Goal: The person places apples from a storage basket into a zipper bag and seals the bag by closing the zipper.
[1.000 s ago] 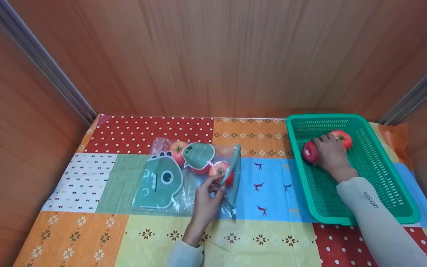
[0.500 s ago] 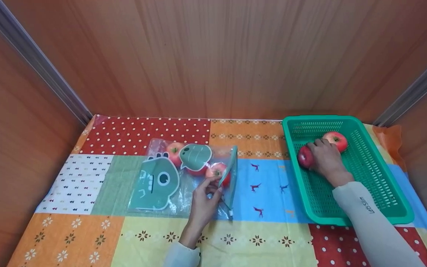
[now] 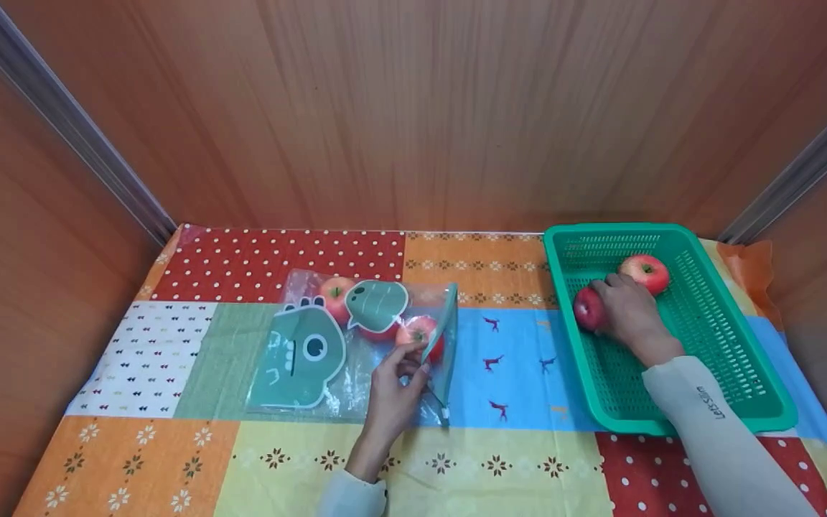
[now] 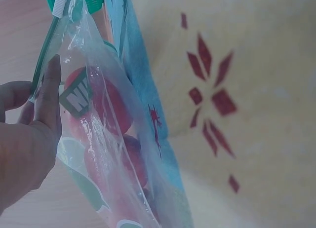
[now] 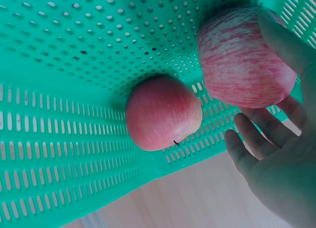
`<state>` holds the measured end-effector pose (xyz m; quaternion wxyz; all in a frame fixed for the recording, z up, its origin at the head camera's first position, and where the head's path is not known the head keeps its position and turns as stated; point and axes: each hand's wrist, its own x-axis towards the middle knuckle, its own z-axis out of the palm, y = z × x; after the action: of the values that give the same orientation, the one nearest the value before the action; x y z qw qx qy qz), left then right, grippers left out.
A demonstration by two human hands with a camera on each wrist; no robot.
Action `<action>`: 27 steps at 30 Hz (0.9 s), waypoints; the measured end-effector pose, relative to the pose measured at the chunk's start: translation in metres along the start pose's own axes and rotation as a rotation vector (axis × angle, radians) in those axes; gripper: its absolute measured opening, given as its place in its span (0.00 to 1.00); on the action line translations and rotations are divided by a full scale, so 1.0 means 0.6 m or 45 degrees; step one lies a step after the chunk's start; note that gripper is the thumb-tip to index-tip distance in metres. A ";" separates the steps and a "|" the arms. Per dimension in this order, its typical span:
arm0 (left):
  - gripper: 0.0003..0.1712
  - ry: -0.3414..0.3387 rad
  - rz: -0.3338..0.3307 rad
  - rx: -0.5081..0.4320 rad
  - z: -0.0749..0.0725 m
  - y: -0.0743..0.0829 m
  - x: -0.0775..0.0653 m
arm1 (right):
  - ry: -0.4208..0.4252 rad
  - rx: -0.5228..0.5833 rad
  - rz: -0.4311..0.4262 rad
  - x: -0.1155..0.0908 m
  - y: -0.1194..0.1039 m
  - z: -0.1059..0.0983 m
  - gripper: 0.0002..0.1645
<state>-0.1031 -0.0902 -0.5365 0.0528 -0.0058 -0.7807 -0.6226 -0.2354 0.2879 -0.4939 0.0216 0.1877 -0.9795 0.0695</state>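
In the head view a clear zip bag with a green dinosaur print lies flat on the cloth, with several red apples inside. My left hand pinches the bag's green zip edge between thumb and fingers, lifting it a little; the left wrist view shows the white zip slider above the fingers. On the right, my right hand reaches into a green basket and grips a dark red apple, thumb on one side and fingers on the other in the right wrist view. Another apple sits beside it.
A patchwork tablecloth covers the table. Wooden panels stand at the back and both sides. An orange piece of material lies at the far right, behind the basket.
The head view has shifted slightly. Within the basket, the gripped apple has moved a little toward the near side with my right hand. My left hand keeps its pinch on the bag edge.
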 end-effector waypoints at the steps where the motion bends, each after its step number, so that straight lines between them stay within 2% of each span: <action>1: 0.20 -0.002 -0.002 0.003 0.000 0.000 0.000 | -0.002 -0.003 -0.004 -0.001 0.000 0.000 0.43; 6: 0.20 -0.016 -0.036 0.000 -0.001 0.001 0.000 | -0.037 -0.023 -0.021 -0.005 -0.002 0.000 0.46; 15: 0.20 -0.016 -0.028 -0.013 -0.001 -0.002 0.001 | -0.102 -0.048 -0.017 -0.010 -0.012 -0.007 0.49; 27: 0.20 -0.018 -0.003 -0.046 0.000 -0.005 0.001 | -0.056 -0.056 -0.052 -0.026 -0.019 -0.007 0.45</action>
<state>-0.1041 -0.0909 -0.5394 0.0463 -0.0103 -0.7698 -0.6365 -0.2165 0.2837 -0.4894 0.0058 0.2086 -0.9770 0.0434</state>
